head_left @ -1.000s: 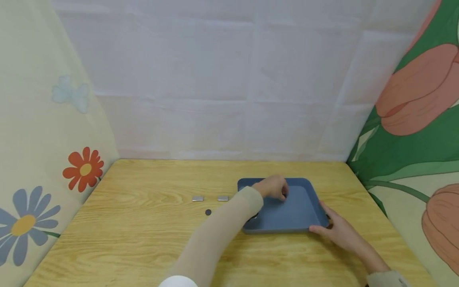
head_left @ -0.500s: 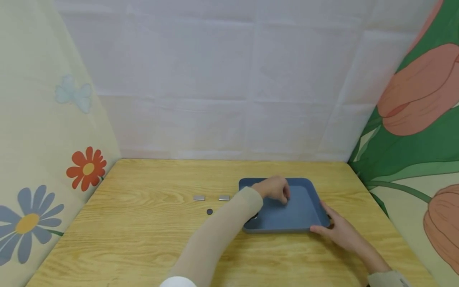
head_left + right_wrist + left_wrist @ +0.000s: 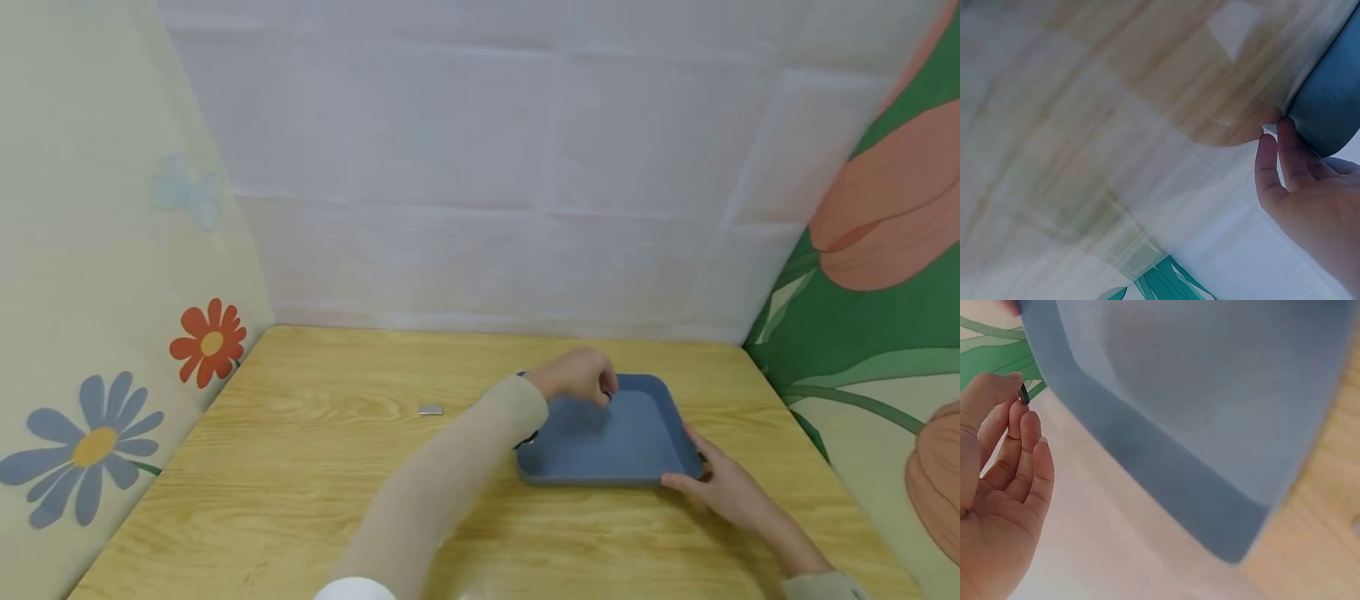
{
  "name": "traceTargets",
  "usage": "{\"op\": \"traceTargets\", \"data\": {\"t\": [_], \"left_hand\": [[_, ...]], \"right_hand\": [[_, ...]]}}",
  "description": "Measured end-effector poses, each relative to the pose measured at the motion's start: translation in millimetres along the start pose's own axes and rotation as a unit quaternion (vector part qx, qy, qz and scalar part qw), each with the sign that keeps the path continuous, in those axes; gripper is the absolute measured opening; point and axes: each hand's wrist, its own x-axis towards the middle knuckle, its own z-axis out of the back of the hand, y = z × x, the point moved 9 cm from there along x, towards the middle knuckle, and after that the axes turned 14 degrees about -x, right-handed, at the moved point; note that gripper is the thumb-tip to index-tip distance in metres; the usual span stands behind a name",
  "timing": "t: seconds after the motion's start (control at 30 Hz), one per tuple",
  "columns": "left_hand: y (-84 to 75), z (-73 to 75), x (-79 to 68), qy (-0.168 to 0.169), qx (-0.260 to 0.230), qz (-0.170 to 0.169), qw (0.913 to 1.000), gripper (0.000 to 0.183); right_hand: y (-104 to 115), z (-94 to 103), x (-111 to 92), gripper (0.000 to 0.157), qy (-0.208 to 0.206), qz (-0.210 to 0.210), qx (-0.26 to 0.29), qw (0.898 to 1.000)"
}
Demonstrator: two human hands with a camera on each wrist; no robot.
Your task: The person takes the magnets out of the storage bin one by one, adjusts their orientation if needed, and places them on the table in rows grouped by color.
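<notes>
My left hand [image 3: 581,375] is above the far part of a blue rectangular tray [image 3: 622,442]. It pinches a small dark disc [image 3: 1024,394] between thumb and fingertips, apart from the tray's surface. At the tray's near right corner, my right hand [image 3: 723,492] grips the wall, thumb at the front side and fingers along the right side. The right wrist view has the fingers [image 3: 1266,162] against the tray's edge [image 3: 1332,103]. On the table left of the tray lies a small silver rectangular piece [image 3: 431,410]. My left sleeve hides the tray's left side and part of the table.
The wood-grain table [image 3: 300,483] runs back to a white cloth [image 3: 450,167]. Flower-printed cloths stand at the left [image 3: 82,250] and right [image 3: 862,333]. My left forearm [image 3: 442,492] crosses the table in front of the tray's left end.
My left hand has risen slightly, and the dark disc shows at its fingertips. The second silver piece and the table's dark disc are now behind my sleeve. The head view has shifted; my right hand keeps its grip.
</notes>
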Motion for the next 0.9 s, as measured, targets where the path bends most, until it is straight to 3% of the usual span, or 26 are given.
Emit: {"op": "traceTargets", "data": {"t": [0.4, 0.9], "left_hand": [[-3.5, 16.7, -25.1, -0.014, 0.011, -0.025, 0.9995, 0.02], [7.5, 51.8, -89.5, -0.042, 0.008, -0.002, 0.9991, 0.02]], "right_hand": [[3, 2.1, -4, 0.107, 0.012, -0.002, -0.008, 1.0], [3, 2.6, -4, 0.107, 0.01, 0.007, -0.015, 1.0]]}}
